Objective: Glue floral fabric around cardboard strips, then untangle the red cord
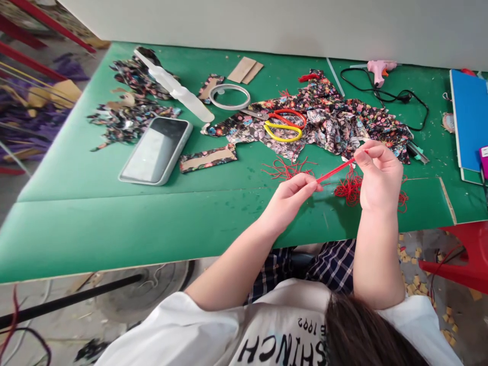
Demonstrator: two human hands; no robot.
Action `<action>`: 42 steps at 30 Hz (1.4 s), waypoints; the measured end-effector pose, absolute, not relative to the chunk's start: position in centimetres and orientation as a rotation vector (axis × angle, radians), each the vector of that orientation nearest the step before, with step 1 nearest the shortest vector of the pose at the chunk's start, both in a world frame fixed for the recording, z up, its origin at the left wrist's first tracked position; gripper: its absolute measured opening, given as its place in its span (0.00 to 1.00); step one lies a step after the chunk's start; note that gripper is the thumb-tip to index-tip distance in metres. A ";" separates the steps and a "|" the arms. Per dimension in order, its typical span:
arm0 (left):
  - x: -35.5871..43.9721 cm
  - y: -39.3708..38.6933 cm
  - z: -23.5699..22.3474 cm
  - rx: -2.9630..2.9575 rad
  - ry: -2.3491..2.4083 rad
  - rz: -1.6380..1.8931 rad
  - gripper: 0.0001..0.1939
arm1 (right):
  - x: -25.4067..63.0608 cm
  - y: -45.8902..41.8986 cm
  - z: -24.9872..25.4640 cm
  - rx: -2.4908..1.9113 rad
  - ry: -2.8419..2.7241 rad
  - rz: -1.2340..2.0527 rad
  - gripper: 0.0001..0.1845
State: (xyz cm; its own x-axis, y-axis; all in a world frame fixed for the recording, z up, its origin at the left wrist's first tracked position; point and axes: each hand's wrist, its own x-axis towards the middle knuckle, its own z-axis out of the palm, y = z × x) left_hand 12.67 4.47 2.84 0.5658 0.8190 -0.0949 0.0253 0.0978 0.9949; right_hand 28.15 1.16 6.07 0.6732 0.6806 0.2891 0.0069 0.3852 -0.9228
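Note:
A bundle of red thread point(336, 171) is stretched between my two hands, above the front of the green table. My left hand point(295, 195) pinches its lower end, and my right hand point(379, 170) pinches the upper end, held a little higher. Below my right hand lies a tangled heap of red thread point(347, 190). More loose red strands point(290, 168) spread on the table behind my left hand. Behind both hands is a crumpled floral cloth point(324, 122), with scissors point(284, 132) with red and yellow handles resting on it.
A phone point(156, 150), floral scraps point(129, 122), a white strip point(175, 86) and a tape roll point(230, 96) lie on the left of the green table point(114, 229). At the right are a pink glue gun point(379, 71) with its black cord, a utility knife point(417, 152) and a blue folder point(470, 117).

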 end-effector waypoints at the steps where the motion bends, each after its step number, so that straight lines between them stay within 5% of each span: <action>1: 12.4 4.6 2.8 1.422 0.796 0.694 0.14 | 28.3 1.1 6.1 -1.115 -0.742 0.465 0.16; 19: 10.4 5.3 1.8 1.889 0.909 0.505 0.14 | 29.7 0.5 6.0 -1.152 -0.793 0.342 0.17; 32: 11.1 6.0 1.1 2.752 0.919 0.341 0.14 | 29.6 0.3 6.3 -1.164 -0.804 0.333 0.17; 42: 11.7 6.6 1.6 2.572 1.074 0.419 0.12 | 29.5 0.3 6.5 -1.145 -0.803 0.326 0.17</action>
State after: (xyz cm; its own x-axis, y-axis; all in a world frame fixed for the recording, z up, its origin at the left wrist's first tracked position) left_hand 11.74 6.62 1.55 0.6737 0.7249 0.1435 0.6304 -0.6651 0.4003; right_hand 29.50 0.28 6.48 0.6850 0.6106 0.3975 0.1613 0.4049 -0.9000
